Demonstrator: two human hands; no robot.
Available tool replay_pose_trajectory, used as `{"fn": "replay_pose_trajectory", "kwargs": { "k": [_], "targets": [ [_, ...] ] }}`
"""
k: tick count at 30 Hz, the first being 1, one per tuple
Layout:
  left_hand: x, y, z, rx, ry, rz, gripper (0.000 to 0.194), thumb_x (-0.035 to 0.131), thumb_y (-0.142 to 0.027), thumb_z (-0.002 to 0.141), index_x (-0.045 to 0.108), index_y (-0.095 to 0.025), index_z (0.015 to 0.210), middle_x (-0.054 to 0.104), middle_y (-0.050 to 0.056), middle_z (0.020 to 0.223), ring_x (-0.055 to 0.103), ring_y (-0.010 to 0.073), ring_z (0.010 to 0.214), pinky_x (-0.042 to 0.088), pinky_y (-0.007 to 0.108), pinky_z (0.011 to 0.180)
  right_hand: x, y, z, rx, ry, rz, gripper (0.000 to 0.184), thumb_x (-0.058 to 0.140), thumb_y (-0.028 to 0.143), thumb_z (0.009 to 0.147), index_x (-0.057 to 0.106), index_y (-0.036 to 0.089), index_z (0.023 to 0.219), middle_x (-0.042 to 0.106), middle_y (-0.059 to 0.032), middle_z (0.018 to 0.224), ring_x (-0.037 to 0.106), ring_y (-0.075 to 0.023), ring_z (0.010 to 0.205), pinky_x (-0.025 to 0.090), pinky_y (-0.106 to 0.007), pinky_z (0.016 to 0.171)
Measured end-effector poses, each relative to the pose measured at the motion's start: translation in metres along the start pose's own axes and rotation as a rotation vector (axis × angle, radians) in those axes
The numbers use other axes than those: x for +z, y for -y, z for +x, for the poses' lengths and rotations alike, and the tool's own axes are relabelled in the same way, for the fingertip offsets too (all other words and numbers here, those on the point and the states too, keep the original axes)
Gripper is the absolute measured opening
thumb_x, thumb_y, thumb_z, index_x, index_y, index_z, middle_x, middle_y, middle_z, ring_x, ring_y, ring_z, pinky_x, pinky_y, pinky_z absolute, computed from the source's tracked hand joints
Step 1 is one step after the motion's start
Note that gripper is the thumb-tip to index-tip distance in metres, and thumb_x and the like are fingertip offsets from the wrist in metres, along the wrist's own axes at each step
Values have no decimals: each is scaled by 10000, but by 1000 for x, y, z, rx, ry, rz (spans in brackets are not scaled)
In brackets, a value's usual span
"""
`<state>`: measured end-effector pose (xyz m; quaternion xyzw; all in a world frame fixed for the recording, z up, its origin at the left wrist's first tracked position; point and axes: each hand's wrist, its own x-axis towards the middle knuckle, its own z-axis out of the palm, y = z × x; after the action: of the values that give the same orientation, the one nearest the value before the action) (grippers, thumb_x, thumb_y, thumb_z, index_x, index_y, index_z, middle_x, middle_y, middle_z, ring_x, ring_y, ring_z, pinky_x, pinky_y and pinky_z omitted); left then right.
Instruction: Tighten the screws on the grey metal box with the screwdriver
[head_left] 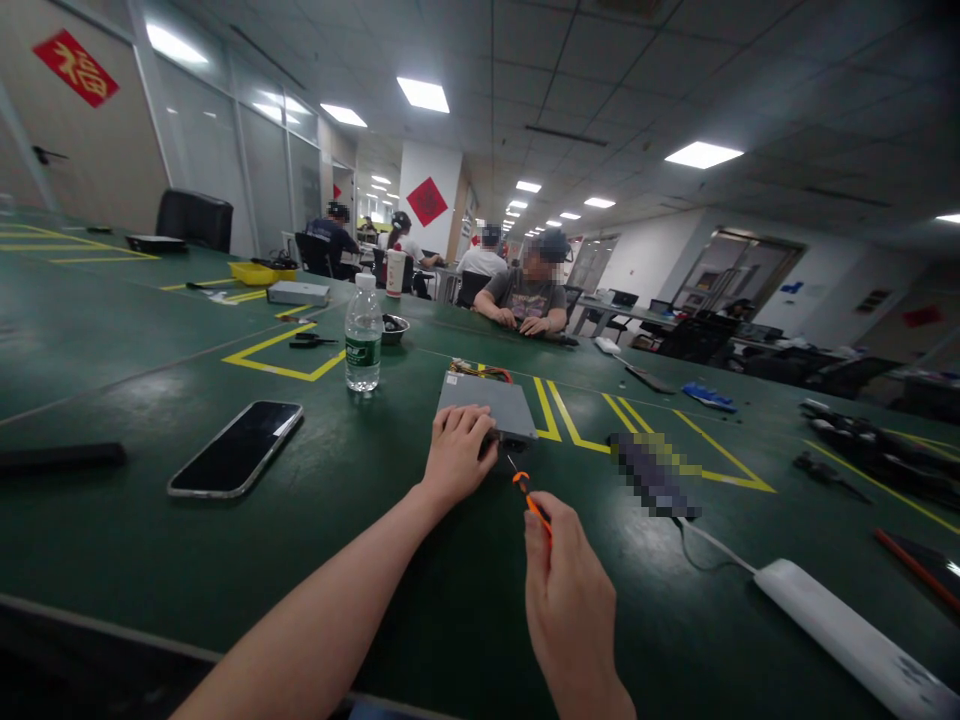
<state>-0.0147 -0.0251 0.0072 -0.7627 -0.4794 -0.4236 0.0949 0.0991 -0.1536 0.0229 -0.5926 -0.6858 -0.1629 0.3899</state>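
Observation:
A flat grey metal box with coloured wires at its far side, which looks like a computer power supply point(495, 408), lies on the green table point(360, 590). My left hand point(459, 450) grips its near left corner, fingers over the top and front edge. In my right hand point(566, 570) is a screwdriver point(523, 485) with an orange and black handle, held in closed fingers. Its thin shaft points up toward the front face of the power supply. Whether the tip touches a screw there is too small to tell.
Left of the box stand a water bottle point(364, 340) and a metal bowl point(394, 330); a phone point(237, 450) lies nearer. At right are a white power strip point(847, 630) with its cable and a pixelated object point(652, 475). Across the table sits a person point(529, 290).

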Motion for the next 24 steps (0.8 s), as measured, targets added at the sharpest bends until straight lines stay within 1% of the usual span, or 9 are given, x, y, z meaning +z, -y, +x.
{"fn": "replay_pose_trajectory", "kwargs": {
  "k": [3,5,7,9,13,15,18,20,24],
  "targets": [
    [0,0,0,4,0,1,167,515,-267,796,521,-257,963,575,-1,1154,451,191,1119,256,401,1008,3,7,-6,-15,34,12,362,262,379,932,497,144,1078,526,-161,1111,596,-224,886,511,-341,660],
    [0,0,0,4,0,-1,158,513,-269,800,518,-254,956,576,-2,1154,452,189,1119,254,400,1008,6,10,-10,-82,36,29,345,254,309,934,480,138,1129,499,-169,1166,569,-231,972,510,-355,713],
    [0,0,0,1,-1,0,151,513,-274,801,518,-251,951,575,0,1155,451,190,1120,255,404,1008,8,10,-10,-144,23,37,333,250,257,935,469,144,1158,528,-153,1143,561,-224,1000,507,-355,744],
    [0,-1,0,-2,-4,-2,150,515,-274,801,520,-252,949,577,4,1154,454,193,1118,260,410,1004,8,7,-8,-158,-8,31,317,265,250,938,481,152,1148,557,-138,1108,574,-215,983,509,-345,750],
    [0,-1,1,0,-8,-11,156,521,-271,797,526,-255,952,582,10,1149,458,197,1114,277,412,991,4,4,-4,-97,-34,14,325,262,319,946,523,162,1061,587,-127,1035,609,-200,892,523,-326,703],
    [0,-1,1,2,-10,-11,160,521,-275,797,528,-255,956,584,10,1146,458,197,1116,273,413,994,4,5,-6,-77,-16,-15,350,258,347,942,523,151,1059,566,-150,1084,606,-215,908,528,-337,691],
    [-1,-1,1,5,-9,-8,159,516,-272,799,531,-256,956,588,5,1139,459,194,1116,265,411,1002,4,7,-11,-137,-16,-58,357,247,301,941,500,131,1127,528,-172,1165,582,-232,980,519,-352,728],
    [-1,-1,1,6,-4,-8,160,513,-269,799,534,-259,957,587,4,1140,458,194,1113,266,412,1001,5,6,-12,-178,-28,-60,351,238,260,945,495,138,1149,547,-159,1147,580,-222,988,507,-343,748],
    [-1,0,0,3,4,-5,173,510,-276,801,532,-261,972,581,12,1145,455,201,1111,264,422,999,4,0,-8,-68,-44,-68,364,242,331,954,533,146,1069,619,-121,953,631,-189,776,506,-286,616]
  ]
}}
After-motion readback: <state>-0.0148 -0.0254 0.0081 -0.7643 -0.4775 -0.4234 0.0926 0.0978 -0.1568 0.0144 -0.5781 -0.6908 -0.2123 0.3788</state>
